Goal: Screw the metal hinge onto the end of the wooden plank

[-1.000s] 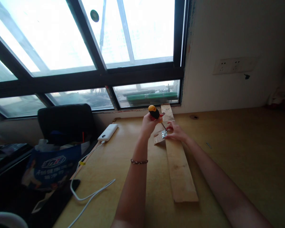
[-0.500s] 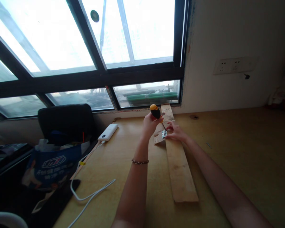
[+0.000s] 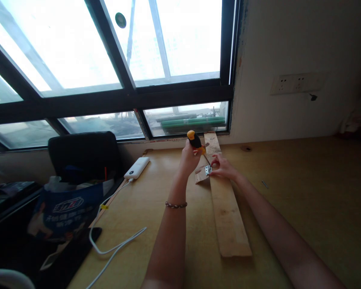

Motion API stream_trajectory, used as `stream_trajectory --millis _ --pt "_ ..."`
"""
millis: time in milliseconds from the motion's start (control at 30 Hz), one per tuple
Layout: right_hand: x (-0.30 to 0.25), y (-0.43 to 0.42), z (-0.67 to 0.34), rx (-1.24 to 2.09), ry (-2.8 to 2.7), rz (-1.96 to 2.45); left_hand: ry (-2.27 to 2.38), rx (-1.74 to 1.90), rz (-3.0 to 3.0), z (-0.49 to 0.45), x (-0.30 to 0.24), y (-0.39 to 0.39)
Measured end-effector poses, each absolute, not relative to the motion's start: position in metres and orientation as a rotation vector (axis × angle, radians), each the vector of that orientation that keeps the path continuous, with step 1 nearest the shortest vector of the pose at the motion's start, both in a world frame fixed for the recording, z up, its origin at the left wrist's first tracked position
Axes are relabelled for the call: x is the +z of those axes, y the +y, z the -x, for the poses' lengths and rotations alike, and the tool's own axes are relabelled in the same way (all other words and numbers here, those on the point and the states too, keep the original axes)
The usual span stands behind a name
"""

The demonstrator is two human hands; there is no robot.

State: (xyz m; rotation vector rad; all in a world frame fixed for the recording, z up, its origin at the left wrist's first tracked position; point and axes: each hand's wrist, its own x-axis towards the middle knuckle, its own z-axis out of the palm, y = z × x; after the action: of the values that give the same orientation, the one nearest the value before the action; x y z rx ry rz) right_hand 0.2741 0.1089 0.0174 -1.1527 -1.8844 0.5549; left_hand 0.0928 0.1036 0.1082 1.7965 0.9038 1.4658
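Where the left hand (image 3: 190, 158) wraps it, the screwdriver (image 3: 194, 139) is partly hidden.

Tilted screwdriver (image 3: 194, 139); silvery hinge (image 3: 207, 170) beneath

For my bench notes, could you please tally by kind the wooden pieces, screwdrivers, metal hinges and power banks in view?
Wooden pieces: 2 (long board and small piece)
Screwdriver: 1
Metal hinge: 1
Power bank: 1
Total: 5
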Motion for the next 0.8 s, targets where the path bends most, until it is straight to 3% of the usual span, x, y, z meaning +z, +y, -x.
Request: stream_trajectory --millis 433,800 --pt "0.014 0.111 -0.275 0.555 -1.896 1.136 1.023 1.646 -1.764 -0.112 0.095 0.108" --pt "0.016 0.11 -0.274 0.564 -1.89 1.118 1.007 1.56 -1.814 -0.106 0.1 0.103"
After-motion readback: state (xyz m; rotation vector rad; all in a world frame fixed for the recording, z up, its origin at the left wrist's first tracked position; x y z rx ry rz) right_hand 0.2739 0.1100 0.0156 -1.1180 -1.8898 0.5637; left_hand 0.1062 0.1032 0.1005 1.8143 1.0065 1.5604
